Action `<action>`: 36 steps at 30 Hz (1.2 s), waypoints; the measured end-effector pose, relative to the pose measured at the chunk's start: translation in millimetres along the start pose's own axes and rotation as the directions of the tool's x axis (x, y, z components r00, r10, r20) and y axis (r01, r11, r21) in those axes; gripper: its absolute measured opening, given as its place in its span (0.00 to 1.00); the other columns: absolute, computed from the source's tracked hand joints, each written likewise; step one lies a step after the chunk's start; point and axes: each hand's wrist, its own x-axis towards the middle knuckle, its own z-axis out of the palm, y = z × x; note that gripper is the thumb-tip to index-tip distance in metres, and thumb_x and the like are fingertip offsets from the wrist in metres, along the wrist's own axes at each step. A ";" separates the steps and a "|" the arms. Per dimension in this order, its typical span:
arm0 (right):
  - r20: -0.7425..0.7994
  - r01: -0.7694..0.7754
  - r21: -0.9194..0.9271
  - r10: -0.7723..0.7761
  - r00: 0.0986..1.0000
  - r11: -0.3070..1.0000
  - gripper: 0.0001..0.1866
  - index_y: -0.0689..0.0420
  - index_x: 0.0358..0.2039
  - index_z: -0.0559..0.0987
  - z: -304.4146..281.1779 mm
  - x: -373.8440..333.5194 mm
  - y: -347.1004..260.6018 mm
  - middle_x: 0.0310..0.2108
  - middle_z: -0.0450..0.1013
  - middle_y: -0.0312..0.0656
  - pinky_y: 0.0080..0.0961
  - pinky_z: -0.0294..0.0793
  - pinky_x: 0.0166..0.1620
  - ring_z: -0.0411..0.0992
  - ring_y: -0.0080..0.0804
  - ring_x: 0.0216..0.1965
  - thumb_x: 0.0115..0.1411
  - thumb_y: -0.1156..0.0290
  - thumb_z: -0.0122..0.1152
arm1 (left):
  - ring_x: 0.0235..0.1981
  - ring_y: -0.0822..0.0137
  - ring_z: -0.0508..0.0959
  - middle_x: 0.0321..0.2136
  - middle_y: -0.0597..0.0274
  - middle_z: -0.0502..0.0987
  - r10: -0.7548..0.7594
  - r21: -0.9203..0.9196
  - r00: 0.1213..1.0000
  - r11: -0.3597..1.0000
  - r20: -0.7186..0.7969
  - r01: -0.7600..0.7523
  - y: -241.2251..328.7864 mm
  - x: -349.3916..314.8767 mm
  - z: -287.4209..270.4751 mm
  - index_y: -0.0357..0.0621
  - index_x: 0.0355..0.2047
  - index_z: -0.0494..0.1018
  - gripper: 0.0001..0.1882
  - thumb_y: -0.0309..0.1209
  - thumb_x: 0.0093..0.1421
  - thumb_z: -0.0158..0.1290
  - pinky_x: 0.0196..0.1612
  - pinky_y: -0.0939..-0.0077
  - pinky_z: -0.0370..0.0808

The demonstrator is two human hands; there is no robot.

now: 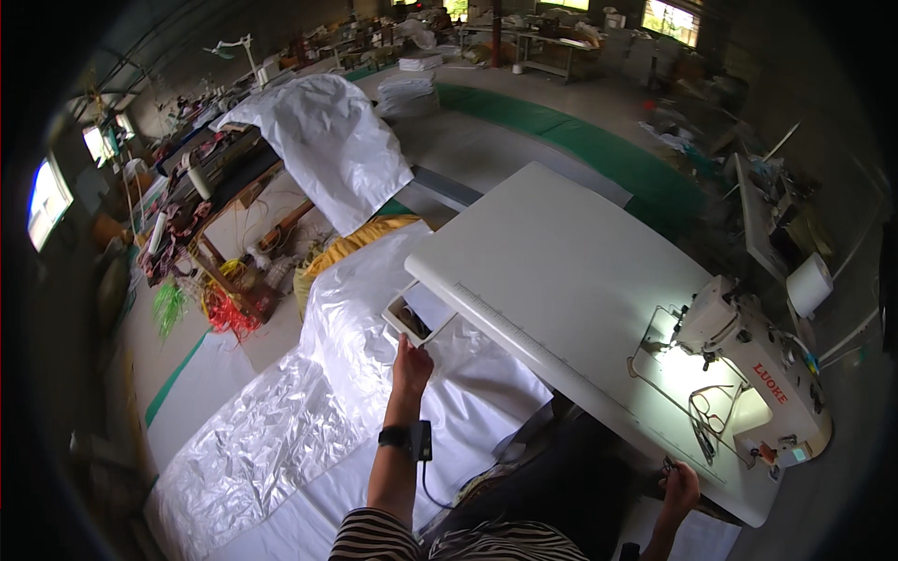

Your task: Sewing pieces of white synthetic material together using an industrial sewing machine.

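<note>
The left hand (412,363) grasps the front edge of an open drawer (394,323) beneath the sewing bench (561,252); near the bench's edge, the right hand (683,484) pinches a small dark object (668,464).

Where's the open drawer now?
Head view, left of centre: the drawer sits by the left edge of the white table, left hand at the drawer's near corner.

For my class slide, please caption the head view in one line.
Left hand at an open drawer, right hand holding something dark by the sewing table.
</note>
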 end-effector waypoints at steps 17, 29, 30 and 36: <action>0.494 0.112 0.096 -0.145 0.857 0.989 0.07 0.67 0.40 0.78 169.9 5.4 -109.3 0.35 0.76 0.42 0.20 0.79 0.38 0.77 0.26 0.32 0.63 0.80 0.57 | 0.51 0.65 0.71 0.51 0.60 0.70 0.489 0.880 0.831 0.227 0.267 -0.417 52.0 -136.8 83.1 0.42 0.55 0.65 0.20 0.28 0.63 0.54 0.51 0.66 0.70; 0.619 0.858 0.076 -0.699 0.359 0.508 0.10 0.54 0.38 0.81 243.2 -22.5 -146.4 0.37 0.77 0.37 0.38 0.77 0.44 0.77 0.37 0.38 0.54 0.78 0.62 | 0.58 0.64 0.71 0.58 0.59 0.69 -0.484 0.059 0.868 0.875 0.109 0.480 -55.1 -192.6 145.1 0.45 0.65 0.58 0.25 0.41 0.71 0.43 0.58 0.66 0.71; 0.686 0.935 0.063 -0.696 0.214 0.350 0.09 0.52 0.38 0.82 247.1 -26.1 -144.3 0.37 0.77 0.37 0.38 0.76 0.47 0.77 0.35 0.39 0.55 0.74 0.62 | 0.58 0.64 0.71 0.58 0.59 0.69 -0.431 0.045 0.888 0.902 0.160 0.429 -51.5 -193.6 144.0 0.45 0.65 0.58 0.25 0.41 0.71 0.43 0.58 0.66 0.71; 0.763 0.941 0.063 -0.624 0.170 0.333 0.07 0.51 0.35 0.81 270.6 -53.7 -137.9 0.40 0.75 0.29 0.48 0.61 0.62 0.70 0.27 0.51 0.55 0.68 0.64 | 0.56 0.63 0.72 0.56 0.57 0.71 -0.318 0.073 0.947 0.947 0.052 0.314 -35.9 -199.7 126.0 0.44 0.61 0.63 0.19 0.33 0.72 0.40 0.56 0.69 0.72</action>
